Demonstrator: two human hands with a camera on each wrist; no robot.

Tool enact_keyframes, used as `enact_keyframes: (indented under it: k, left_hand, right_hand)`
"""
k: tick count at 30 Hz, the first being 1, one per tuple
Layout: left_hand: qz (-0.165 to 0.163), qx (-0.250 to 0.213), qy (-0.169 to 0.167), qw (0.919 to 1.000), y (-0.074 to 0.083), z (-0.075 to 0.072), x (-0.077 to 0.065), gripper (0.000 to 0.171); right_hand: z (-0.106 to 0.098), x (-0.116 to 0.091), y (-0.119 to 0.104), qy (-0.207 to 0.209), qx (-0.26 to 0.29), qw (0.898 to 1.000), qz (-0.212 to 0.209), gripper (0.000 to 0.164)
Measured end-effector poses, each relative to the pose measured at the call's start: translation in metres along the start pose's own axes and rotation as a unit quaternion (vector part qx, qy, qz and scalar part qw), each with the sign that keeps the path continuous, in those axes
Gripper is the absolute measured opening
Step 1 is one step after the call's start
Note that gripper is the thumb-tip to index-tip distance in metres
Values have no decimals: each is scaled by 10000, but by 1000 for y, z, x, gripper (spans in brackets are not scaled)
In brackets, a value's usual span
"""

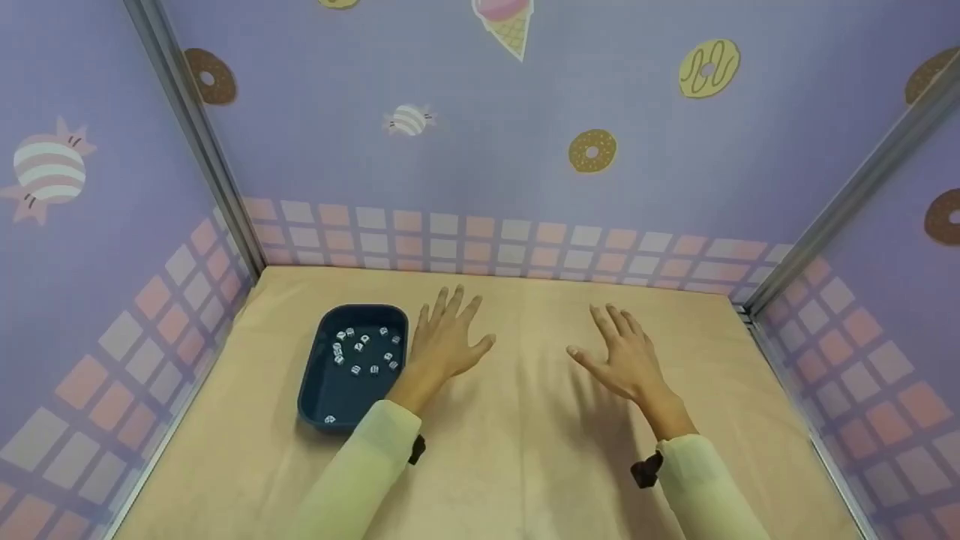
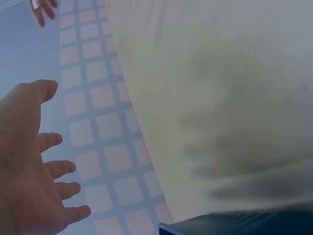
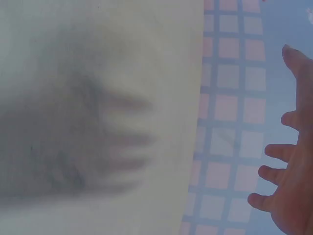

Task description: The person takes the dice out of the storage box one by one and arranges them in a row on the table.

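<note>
In the head view a dark blue tray (image 1: 315, 386) lies left of the middle of the table, with several small white dice (image 1: 358, 347) scattered in it. My left hand (image 1: 444, 341) hovers just right of the tray, fingers spread and straight, holding nothing. Its palm and fingers also show in the left wrist view, where the tray's edge (image 2: 234, 223) enters at the bottom. Over the right half of the table is my right hand (image 1: 624, 358), apart from everything, with its fingers extended. The right wrist view shows that hand (image 3: 293, 171) above its shadow on the cloth.
A pale cloth (image 1: 517, 465) covers the table. Purple walls (image 1: 480, 172) with printed sweets and a checked band enclose the back and both sides. Metal posts (image 1: 202, 142) stand in the back corners.
</note>
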State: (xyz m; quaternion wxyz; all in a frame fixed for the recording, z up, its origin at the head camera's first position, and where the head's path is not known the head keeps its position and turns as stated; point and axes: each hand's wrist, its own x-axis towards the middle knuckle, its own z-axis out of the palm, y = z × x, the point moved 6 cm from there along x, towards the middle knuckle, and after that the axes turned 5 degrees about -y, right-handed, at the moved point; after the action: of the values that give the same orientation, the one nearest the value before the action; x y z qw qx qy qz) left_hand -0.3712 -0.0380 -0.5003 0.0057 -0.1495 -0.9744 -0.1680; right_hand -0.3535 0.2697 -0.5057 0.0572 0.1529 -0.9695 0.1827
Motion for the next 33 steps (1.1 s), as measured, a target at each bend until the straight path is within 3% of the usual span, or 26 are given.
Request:
enact_keyframes:
  k: [4, 14, 19, 24, 27, 30, 33]
  left_hand:
    - [-207, -116, 85, 9997, -24, -14, -4, 78]
    - [-757, -435, 205, 9960, -115, -35, -38, 75]
    - [-1090, -399, 314, 9927, -162, -36, -61, 73]
    - [-1417, -605, 308, 9876, -195, -39, -80, 72]
    - [-1639, -1007, 116, 9813, -210, -38, -89, 70]
    - [-1755, -1607, -122, 9712, -222, -32, -94, 65]
    - [-1772, -2304, -311, 9563, -229, -27, -98, 59]
  right_hand:
    - [11, 7, -19, -100, 494, 9986, -155, 92]
    - [64, 27, -102, -618, 1229, 9886, -607, 90]
    - [95, 34, -153, -750, 1801, 9773, -824, 82]
    - [124, 38, -188, -803, 2505, 9619, -743, 76]
    - [140, 39, -200, -892, 3389, 9356, -434, 70]
    - [156, 41, -208, -999, 4636, 8803, 92, 63]
    - [170, 41, -216, -1143, 5511, 8244, 599, 59]
